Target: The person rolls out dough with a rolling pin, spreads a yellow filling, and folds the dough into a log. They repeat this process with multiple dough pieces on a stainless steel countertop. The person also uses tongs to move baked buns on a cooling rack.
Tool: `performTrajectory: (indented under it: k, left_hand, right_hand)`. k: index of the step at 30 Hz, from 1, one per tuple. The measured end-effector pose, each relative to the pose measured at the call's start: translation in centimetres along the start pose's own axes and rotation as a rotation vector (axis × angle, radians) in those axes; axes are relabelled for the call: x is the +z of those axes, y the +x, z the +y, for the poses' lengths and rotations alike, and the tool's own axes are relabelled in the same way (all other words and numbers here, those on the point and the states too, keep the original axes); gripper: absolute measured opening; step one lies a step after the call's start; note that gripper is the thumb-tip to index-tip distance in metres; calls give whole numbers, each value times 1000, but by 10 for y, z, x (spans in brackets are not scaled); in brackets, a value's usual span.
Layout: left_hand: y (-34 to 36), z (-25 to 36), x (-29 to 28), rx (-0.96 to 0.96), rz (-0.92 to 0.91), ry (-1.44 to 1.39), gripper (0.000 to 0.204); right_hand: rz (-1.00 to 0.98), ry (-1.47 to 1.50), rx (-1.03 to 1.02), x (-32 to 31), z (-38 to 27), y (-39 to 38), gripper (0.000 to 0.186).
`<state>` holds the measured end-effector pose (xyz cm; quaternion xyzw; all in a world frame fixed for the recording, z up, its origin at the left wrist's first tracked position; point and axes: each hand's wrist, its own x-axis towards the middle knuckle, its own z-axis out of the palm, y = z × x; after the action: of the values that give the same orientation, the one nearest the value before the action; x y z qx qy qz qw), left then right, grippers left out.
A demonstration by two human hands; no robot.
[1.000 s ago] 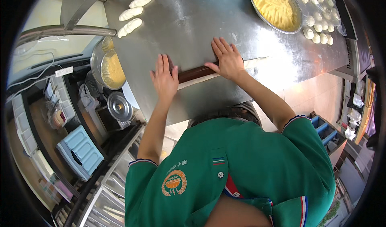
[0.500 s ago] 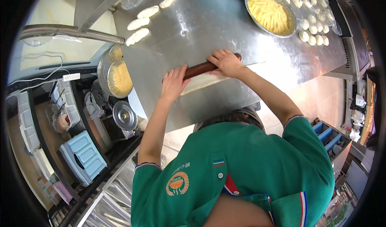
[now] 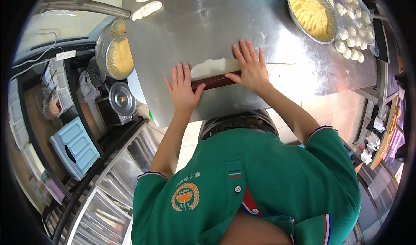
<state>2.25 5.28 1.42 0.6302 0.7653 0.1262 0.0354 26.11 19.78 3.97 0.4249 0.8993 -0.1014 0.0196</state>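
A dark brown rolling pin (image 3: 215, 82) lies across a flat strip of pale dough (image 3: 215, 67) on the steel table. My left hand (image 3: 182, 89) rests on the pin's left end, fingers stretched forward and spread. On the right end lies my right hand (image 3: 252, 69), palm down, its fingers spread likewise and its thumb along the pin. Neither hand wraps round the pin. The dough shows mostly beyond the pin, and a thin edge of it reaches out to the right of my right hand.
Long dough pieces (image 3: 147, 10) lie at the table's far left. A metal bowl of yellow filling (image 3: 312, 15) stands far right, beside several small white dough balls (image 3: 349, 50). Another bowl of yellow filling (image 3: 120, 56) is off the left edge, near a round metal lid (image 3: 122, 99).
The rolling pin has come toward me, from the dough's far side to its near side. My fingers, curled over the pin before, are now stretched out flat. The whole view has shifted.
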Motion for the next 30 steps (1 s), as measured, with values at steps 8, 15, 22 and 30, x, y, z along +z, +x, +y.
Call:
performTrajectory:
  k: [8, 15, 22, 30]
  left_hand:
    - [-93, 23, -13, 210, 186, 24, 50]
    - [1, 100, 0, 297, 106, -133, 50]
    - [80, 177, 31, 221, 2, -255, 59]
    - [122, 178, 51, 102, 92, -103, 59]
  right_hand:
    - [59, -4, -322, 9, 3, -82, 64]
    - [368, -25, -281, -30, 135, -96, 55]
    - [181, 104, 32, -31, 199, -87, 83]
    - [246, 148, -81, -41, 223, -46, 77]
